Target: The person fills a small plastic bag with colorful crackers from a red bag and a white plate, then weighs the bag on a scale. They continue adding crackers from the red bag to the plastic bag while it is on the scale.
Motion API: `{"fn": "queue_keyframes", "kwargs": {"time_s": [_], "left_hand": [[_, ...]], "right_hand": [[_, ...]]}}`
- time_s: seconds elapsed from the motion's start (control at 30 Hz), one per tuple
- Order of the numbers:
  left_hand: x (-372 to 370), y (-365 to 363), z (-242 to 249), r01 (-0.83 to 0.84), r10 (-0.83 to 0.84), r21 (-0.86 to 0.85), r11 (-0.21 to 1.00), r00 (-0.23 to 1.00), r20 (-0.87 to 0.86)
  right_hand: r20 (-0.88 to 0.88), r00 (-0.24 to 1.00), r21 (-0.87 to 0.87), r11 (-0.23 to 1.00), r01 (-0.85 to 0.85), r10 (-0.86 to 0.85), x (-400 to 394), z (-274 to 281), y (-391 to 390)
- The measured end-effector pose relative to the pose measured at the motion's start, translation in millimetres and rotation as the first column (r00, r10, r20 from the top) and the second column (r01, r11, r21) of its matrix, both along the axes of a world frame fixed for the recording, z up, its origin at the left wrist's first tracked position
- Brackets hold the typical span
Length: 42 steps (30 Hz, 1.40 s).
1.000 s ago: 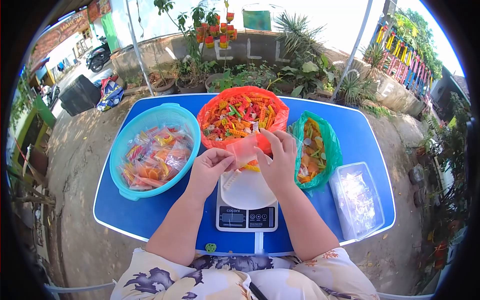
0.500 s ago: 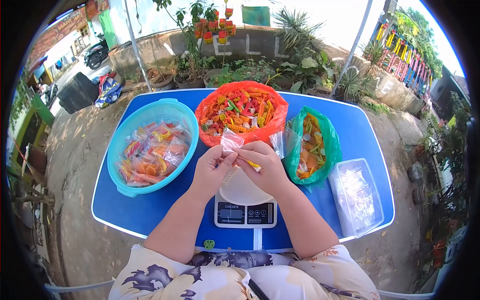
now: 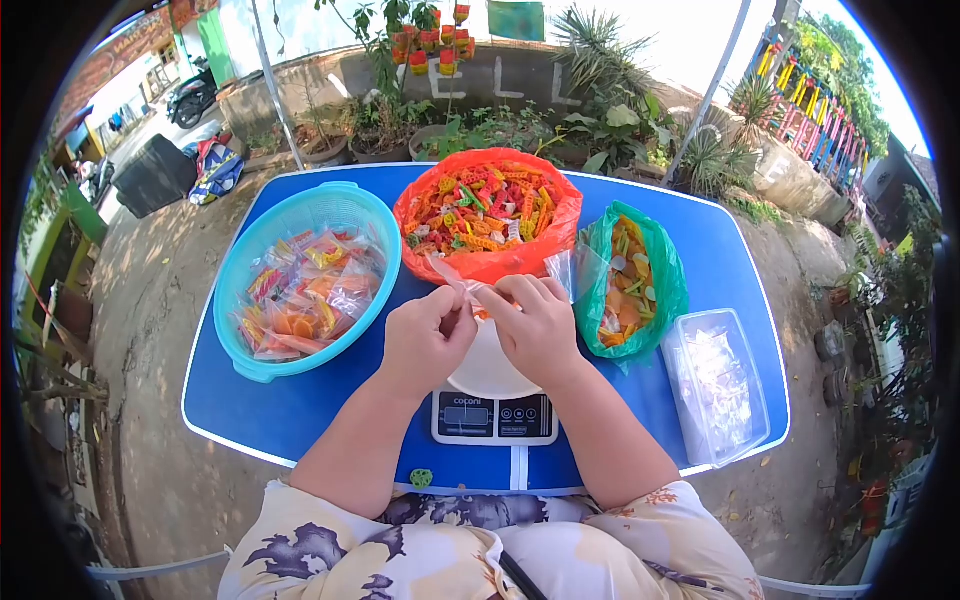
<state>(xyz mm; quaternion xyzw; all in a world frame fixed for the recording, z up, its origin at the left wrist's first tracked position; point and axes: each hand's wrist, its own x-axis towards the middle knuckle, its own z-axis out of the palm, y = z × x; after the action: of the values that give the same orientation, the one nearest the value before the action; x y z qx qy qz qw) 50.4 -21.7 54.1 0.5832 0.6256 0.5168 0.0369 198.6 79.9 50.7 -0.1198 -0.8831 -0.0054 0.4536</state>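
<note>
My left hand [image 3: 425,338] and my right hand [image 3: 535,325] are pressed together above a white kitchen scale [image 3: 493,402], both pinching a small clear plastic bag [image 3: 452,279] with colourful snacks inside. The bag's top sticks up toward the orange bag [image 3: 489,222] full of red, orange and green crackers. A green bag [image 3: 632,286] of mixed crackers lies just right of my right hand. The scale's plate is mostly hidden under my hands.
A teal basket [image 3: 302,274] holding several filled packets sits at the left of the blue table [image 3: 330,420]. A clear box [image 3: 716,392] of empty bags stands at the right. A small green piece [image 3: 421,478] lies at the table's near edge. Potted plants line the back.
My hands came together and lowered toward the scale. The small bag went from held open and flat to pinched between both hands with its top twisted upward.
</note>
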Motion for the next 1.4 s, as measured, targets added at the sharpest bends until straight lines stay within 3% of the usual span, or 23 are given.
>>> {"fn": "queue_keyframes", "kwargs": {"time_s": [0.13,0.33,0.57,0.63,0.73,0.8,0.83,0.93,1.17,1.27,1.37,1.4], "left_hand": [[-0.8,1.2,1.4,-0.002,0.016,0.084,0.997,0.986,-0.166],[0.2,2.0,3.0,-0.018,0.029,0.118,0.993,0.995,-0.095],[-11.3,0.6,3.1,-0.119,0.133,0.081,0.99,0.971,-0.197],[-13.6,-1.6,4.2,-0.177,0.174,0.006,0.984,0.96,-0.218],[-21.4,3.8,-0.6,-0.063,0.11,0.143,0.988,0.931,-0.347],[-15.9,9.1,0.5,0.04,0.018,0.243,0.969,0.972,-0.235],[-13.5,10.3,1.7,0.086,-0.033,0.297,0.951,0.983,-0.181],[-19.5,0.3,8.4,0.22,-0.192,0.077,0.972,0.942,-0.274],[-19.9,9.0,-2.2,0.168,-0.125,0.187,0.968,0.967,-0.222],[-20.1,8.4,-0.2,0.136,-0.089,0.206,0.969,0.971,-0.222],[-18.6,8.6,-2.9,0.075,-0.033,0.233,0.969,0.984,-0.177],[-17.8,9.4,-2.3,0.061,-0.021,0.248,0.967,0.987,-0.162]], "right_hand": [[0.044,0.995,-0.031,0.996,0.086,-0.084,-1.5,-3.3,-3.4],[0.113,0.992,0.096,0.994,0.043,-0.054,-2.2,5.2,-7.8],[0.079,0.993,0.12,0.99,0.079,-0.089,-0.2,1.7,-2.1],[0.09,0.993,0.086,0.994,0.07,-0.078,0.8,4.9,-5.0],[0.041,0.999,-0.019,0.999,-0.026,0.027,0.2,-1.7,2.5],[-0.022,0.991,-0.165,0.977,-0.134,0.132,0.8,-2.9,7.5],[-0.059,0.981,-0.262,0.945,-0.195,0.186,1.6,-0.7,8.4],[-0.154,0.948,-0.459,0.829,-0.32,0.28,5.4,1.7,12.7],[-0.293,0.859,-0.752,0.454,-0.478,0.42,12.7,-0.8,20.9],[-0.499,0.809,-0.798,0.198,-0.569,0.312,10.3,-0.1,17.0],[-0.182,0.973,-0.782,0.578,-0.232,0.145,11.8,-1.7,24.3],[0.015,0.992,-0.673,0.735,-0.085,0.128,13.1,-2.0,24.6]]}}
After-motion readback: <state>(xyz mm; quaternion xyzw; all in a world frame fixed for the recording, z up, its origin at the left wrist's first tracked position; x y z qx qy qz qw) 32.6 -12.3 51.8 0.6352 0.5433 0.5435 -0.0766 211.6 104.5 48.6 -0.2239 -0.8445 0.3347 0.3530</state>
